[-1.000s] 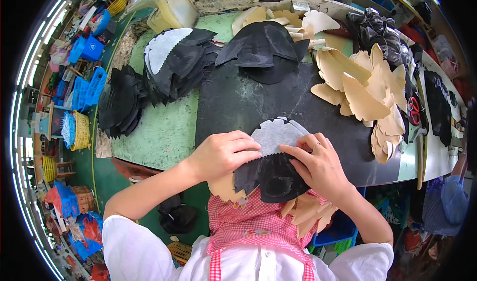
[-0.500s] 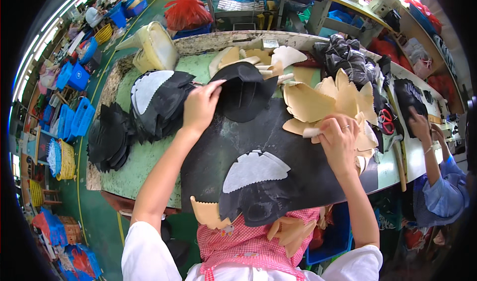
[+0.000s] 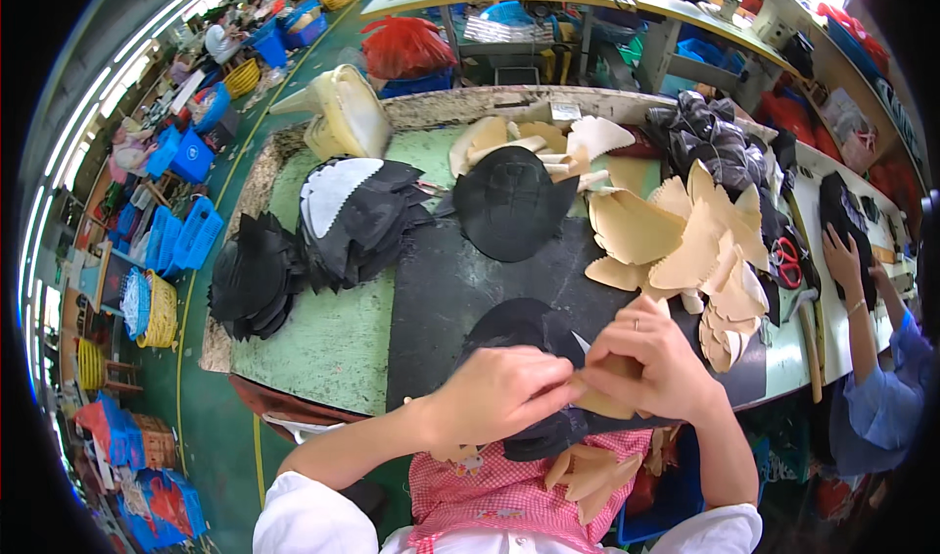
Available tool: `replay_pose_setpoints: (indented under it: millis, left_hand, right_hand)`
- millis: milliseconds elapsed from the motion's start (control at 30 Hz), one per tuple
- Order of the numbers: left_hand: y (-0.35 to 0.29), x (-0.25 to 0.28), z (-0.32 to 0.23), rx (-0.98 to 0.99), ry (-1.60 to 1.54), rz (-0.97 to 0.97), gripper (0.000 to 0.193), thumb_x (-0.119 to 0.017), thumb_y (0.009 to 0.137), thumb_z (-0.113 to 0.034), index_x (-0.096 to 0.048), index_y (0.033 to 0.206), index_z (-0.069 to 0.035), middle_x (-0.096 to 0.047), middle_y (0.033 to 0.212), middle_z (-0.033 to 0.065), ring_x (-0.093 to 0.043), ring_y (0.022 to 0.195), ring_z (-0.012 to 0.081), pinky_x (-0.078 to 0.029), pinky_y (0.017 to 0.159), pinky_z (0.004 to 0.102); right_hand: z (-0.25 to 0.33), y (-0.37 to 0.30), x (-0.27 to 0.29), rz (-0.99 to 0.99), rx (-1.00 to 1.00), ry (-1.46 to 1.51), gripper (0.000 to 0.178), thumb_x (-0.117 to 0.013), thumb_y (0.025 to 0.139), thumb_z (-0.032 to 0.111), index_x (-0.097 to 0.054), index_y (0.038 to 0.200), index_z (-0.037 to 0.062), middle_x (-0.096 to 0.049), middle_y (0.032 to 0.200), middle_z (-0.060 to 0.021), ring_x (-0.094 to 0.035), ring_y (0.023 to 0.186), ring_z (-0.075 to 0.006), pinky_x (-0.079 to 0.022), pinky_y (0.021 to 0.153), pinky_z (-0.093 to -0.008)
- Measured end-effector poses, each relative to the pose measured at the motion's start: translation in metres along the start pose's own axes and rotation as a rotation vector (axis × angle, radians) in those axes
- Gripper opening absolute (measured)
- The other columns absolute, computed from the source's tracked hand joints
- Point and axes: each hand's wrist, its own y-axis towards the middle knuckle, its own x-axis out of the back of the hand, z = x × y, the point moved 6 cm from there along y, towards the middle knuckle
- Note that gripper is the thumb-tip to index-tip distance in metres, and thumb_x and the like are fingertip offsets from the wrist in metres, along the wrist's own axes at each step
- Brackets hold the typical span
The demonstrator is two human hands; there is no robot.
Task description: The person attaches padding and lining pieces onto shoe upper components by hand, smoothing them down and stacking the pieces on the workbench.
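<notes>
Both the left hand (image 3: 504, 394) and right hand (image 3: 658, 360) clamp fingers on a tan piece (image 3: 605, 404).

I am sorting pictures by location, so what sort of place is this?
Probably a factory workshop: a worktable holds piles of cut black pieces and tan pieces, and blue baskets stand at the left.

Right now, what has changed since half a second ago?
The left hand moved from the black stack and the right hand from the tan pile; both came back toward the person, meeting at a tan piece the right grips. A black piece shows where a pale one lay. Scissors and hammer stayed put.
</notes>
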Motion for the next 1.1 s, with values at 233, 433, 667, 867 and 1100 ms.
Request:
replay_pose_setpoints:
  millis: [233,433,667,867,1100]
  left_hand:
    - [-0.007,-0.023,0.012,0.260,-0.929,0.135,0.035,-0.038,0.105,-0.027,-0.056,0.087,-0.003,-0.055,0.068,0.0005,-0.049,0.058,0.0089,-0.040,0.054,0.0258]
    - [-0.002,-0.017,0.009,0.159,-0.692,-0.093,0.028,-0.039,0.103,-0.022,-0.053,0.090,-0.001,-0.055,0.069,0.0040,-0.052,0.059,0.0127,-0.043,0.058,0.0294]
    - [-0.006,-0.023,-0.001,0.043,-0.059,-0.259,0.013,-0.056,0.091,-0.013,-0.053,0.090,-0.001,-0.056,0.074,0.0130,-0.061,0.068,0.0309,-0.048,0.060,0.0401]
    - [0.001,-0.019,0.007,0.036,-0.165,-0.350,0.033,-0.064,0.089,-0.029,-0.054,0.072,-0.003,-0.051,0.062,0.0100,-0.053,0.057,0.0286,-0.042,0.053,0.0359]
    - [-0.021,-0.033,0.036,0.250,-1.114,-0.118,0.017,-0.051,0.086,-0.006,-0.049,0.103,-0.004,-0.064,0.100,0.0102,-0.061,0.087,0.0122,-0.049,0.074,0.0230]
  right_hand:
    - [0.019,-0.012,0.006,-0.363,-0.091,-0.049,0.011,-0.075,0.076,0.005,-0.070,0.086,0.0073,-0.065,0.076,-0.0066,-0.062,0.073,-0.0209,-0.047,0.075,-0.0316]
    - [-0.013,-0.030,-0.022,-0.409,-0.477,0.571,0.013,-0.072,0.075,-0.009,-0.070,0.088,-0.0058,-0.071,0.082,-0.0089,-0.068,0.075,-0.0121,-0.055,0.071,-0.0239]
    - [0.002,-0.031,-0.021,-0.368,-0.365,0.211,0.009,-0.068,0.072,-0.009,-0.064,0.080,-0.0057,-0.069,0.077,-0.0082,-0.067,0.070,-0.0122,-0.053,0.067,-0.0232]
    - [-0.014,-0.038,-0.030,-0.343,-0.481,0.406,0.008,-0.064,0.071,-0.005,-0.062,0.079,-0.0043,-0.068,0.080,-0.0085,-0.065,0.076,-0.0124,-0.051,0.072,-0.0243]
    - [-0.029,-0.051,-0.055,-0.479,-0.735,1.759,0.019,-0.052,0.085,0.027,-0.045,0.080,0.0103,-0.054,0.082,-0.0037,-0.055,0.075,-0.0165,-0.047,0.064,-0.0273]
